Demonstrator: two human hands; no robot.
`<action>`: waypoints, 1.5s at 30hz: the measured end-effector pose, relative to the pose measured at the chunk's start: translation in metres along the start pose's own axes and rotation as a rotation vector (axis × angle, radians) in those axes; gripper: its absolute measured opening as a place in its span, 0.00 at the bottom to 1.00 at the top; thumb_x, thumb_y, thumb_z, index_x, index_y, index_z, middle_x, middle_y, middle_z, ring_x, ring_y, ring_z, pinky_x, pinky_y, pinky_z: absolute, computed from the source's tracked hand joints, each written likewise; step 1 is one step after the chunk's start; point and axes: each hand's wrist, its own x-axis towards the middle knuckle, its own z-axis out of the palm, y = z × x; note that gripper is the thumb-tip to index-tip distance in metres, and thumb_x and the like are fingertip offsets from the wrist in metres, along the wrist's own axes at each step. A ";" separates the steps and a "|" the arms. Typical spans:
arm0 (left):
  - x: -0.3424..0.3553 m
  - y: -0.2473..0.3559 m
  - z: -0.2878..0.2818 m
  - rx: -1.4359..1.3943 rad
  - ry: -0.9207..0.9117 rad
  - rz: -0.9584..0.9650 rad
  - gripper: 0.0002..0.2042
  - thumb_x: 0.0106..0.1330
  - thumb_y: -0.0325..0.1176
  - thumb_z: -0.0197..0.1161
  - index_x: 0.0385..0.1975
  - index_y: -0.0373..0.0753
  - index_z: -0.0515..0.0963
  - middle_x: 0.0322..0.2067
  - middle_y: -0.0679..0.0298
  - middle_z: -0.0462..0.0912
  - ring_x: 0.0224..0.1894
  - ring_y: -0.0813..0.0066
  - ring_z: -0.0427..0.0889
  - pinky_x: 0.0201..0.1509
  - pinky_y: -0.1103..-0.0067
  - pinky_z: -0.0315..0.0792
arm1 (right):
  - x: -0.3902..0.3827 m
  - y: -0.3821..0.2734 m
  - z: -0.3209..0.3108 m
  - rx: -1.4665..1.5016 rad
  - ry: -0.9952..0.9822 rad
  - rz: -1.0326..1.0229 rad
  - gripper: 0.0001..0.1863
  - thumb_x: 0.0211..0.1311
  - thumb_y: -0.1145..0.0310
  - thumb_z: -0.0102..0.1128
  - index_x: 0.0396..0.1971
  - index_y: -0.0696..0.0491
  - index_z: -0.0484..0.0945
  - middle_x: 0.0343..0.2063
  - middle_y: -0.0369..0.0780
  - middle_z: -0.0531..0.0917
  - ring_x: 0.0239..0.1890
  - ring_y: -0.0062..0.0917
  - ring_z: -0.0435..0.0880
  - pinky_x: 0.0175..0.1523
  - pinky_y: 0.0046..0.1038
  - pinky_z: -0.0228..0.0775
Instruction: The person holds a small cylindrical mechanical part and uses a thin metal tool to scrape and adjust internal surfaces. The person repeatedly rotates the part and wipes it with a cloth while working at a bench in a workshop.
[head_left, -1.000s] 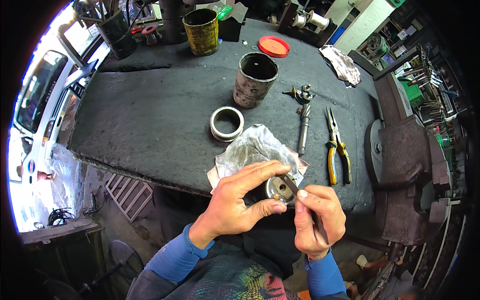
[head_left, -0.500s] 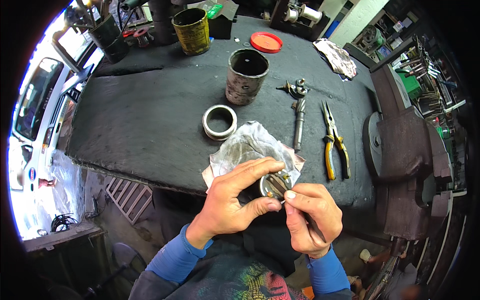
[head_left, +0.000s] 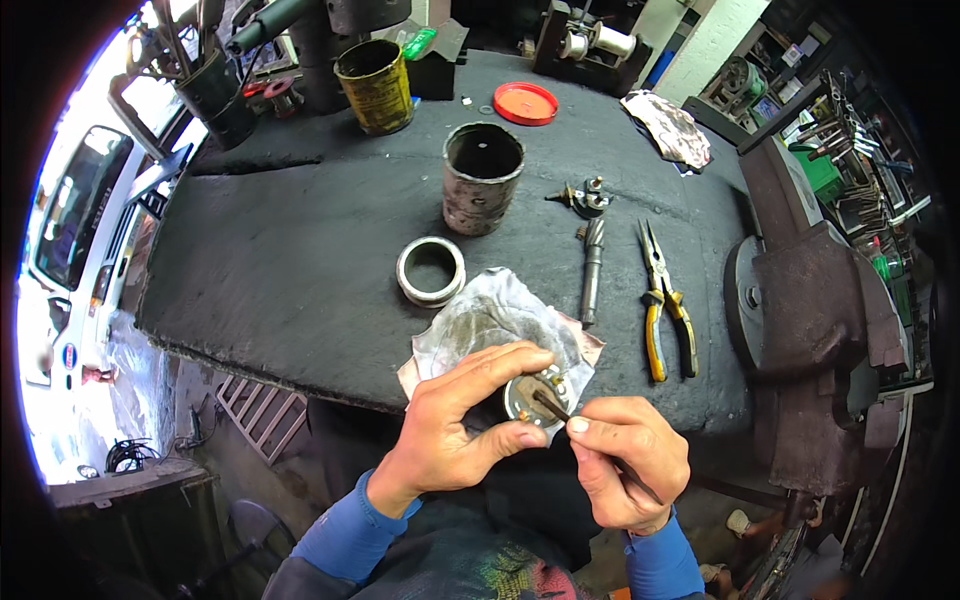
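Note:
My left hand (head_left: 445, 420) curls its thumb and fingers around a small round metal part (head_left: 519, 398), whose flat face carries brass-coloured studs. Between the thumb and fingers of my right hand (head_left: 635, 460) is a thin dark rod (head_left: 551, 403); its far end lies over that face, and whether it touches is too small to tell. Under and beyond the left fingers spreads a stained white cloth (head_left: 465, 325). Past it stand a metal ring (head_left: 404, 272) and a dark open cylinder (head_left: 480, 200).
To the right lie long-nose pliers (head_left: 655, 300) with yellow-black handles, a fluted cutter (head_left: 592, 280) and a small studded metal piece (head_left: 585, 198). A red lid (head_left: 525, 104) and yellow tin (head_left: 378, 95) sit farther back. A large vise (head_left: 810, 320) borders the bench's right side.
The whole bench appears slightly lower in the picture. The rod now shows more plainly across the round part's face, and my right hand has shifted a little from that part's edge.

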 end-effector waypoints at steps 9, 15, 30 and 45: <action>0.001 0.003 -0.002 0.108 -0.027 0.073 0.33 0.63 0.47 0.83 0.63 0.33 0.84 0.58 0.51 0.89 0.64 0.52 0.86 0.74 0.59 0.74 | -0.004 0.006 -0.023 0.099 -0.074 0.025 0.16 0.55 0.84 0.72 0.45 0.60 0.90 0.36 0.48 0.90 0.31 0.33 0.90 0.36 0.30 0.83; -0.003 -0.007 -0.011 0.156 -0.056 0.128 0.35 0.65 0.55 0.81 0.60 0.29 0.83 0.55 0.49 0.91 0.63 0.51 0.88 0.73 0.54 0.75 | -0.001 -0.002 -0.013 0.158 -0.050 0.087 0.12 0.58 0.84 0.71 0.43 0.64 0.89 0.38 0.54 0.91 0.37 0.40 0.91 0.44 0.33 0.85; -0.009 -0.150 -0.019 -0.207 0.253 0.247 0.29 0.69 0.44 0.74 0.62 0.28 0.82 0.57 0.51 0.88 0.58 0.58 0.86 0.68 0.63 0.78 | -0.007 0.034 0.010 0.381 0.143 -0.064 0.08 0.53 0.75 0.67 0.31 0.58 0.78 0.30 0.44 0.82 0.32 0.43 0.82 0.40 0.41 0.75; -0.009 0.009 0.022 0.275 0.222 -0.008 0.27 0.75 0.39 0.73 0.66 0.25 0.81 0.61 0.45 0.86 0.59 0.58 0.85 0.67 0.64 0.78 | -0.008 0.035 0.017 0.506 0.189 -0.012 0.03 0.51 0.80 0.65 0.27 0.59 0.81 0.27 0.42 0.85 0.31 0.29 0.85 0.37 0.31 0.75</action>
